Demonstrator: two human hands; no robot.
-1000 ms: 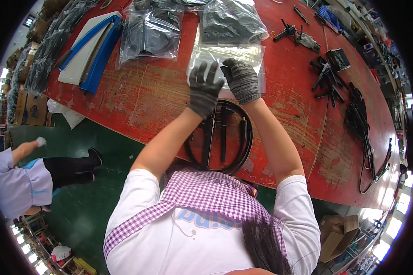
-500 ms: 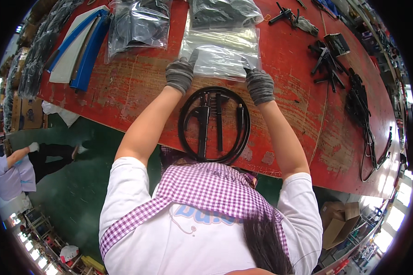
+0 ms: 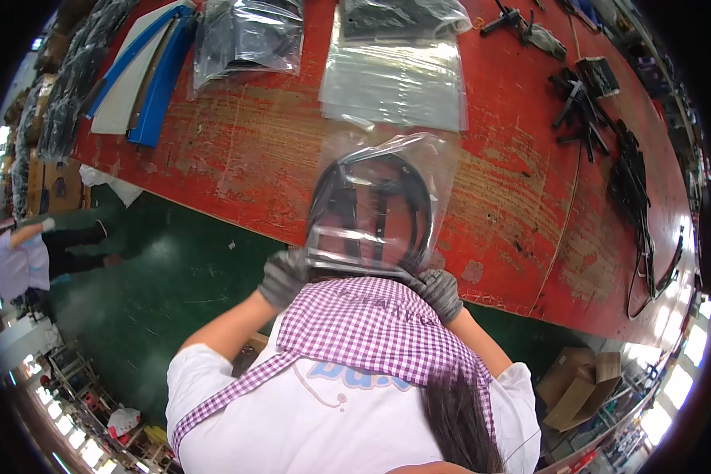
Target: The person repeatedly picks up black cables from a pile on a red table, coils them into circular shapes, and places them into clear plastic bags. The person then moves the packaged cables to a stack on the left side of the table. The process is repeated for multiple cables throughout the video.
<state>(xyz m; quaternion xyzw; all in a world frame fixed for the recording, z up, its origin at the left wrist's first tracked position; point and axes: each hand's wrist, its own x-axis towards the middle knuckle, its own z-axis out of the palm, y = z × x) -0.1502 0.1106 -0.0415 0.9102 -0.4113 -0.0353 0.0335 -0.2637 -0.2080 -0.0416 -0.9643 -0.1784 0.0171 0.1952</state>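
Observation:
A clear plastic bag (image 3: 444,178) lies over a coiled black hose (image 3: 428,204) and dark rod-like parts at the table's near edge. My left hand (image 3: 284,278), in a grey striped glove, is closed on the bag's near left corner. On the opposite side my right hand (image 3: 437,294), gloved alike, grips the near right corner. The bag's near edge is stretched between both hands, close to my checked apron (image 3: 355,316). Farther up, a stack of clear bags (image 3: 395,83) rests on the red table (image 3: 513,197).
At the far left lie blue and white panels (image 3: 154,87) and a bag of dark parts (image 3: 249,39). Black clamp-like parts (image 3: 581,110) and black cables (image 3: 632,182) sit on the right. A cardboard box (image 3: 581,387) stands low right; another person (image 3: 24,257) is at left.
Both hands have come back from the stack toward my body, bringing one clear bag over the coiled hose. The person at left has shifted a little.

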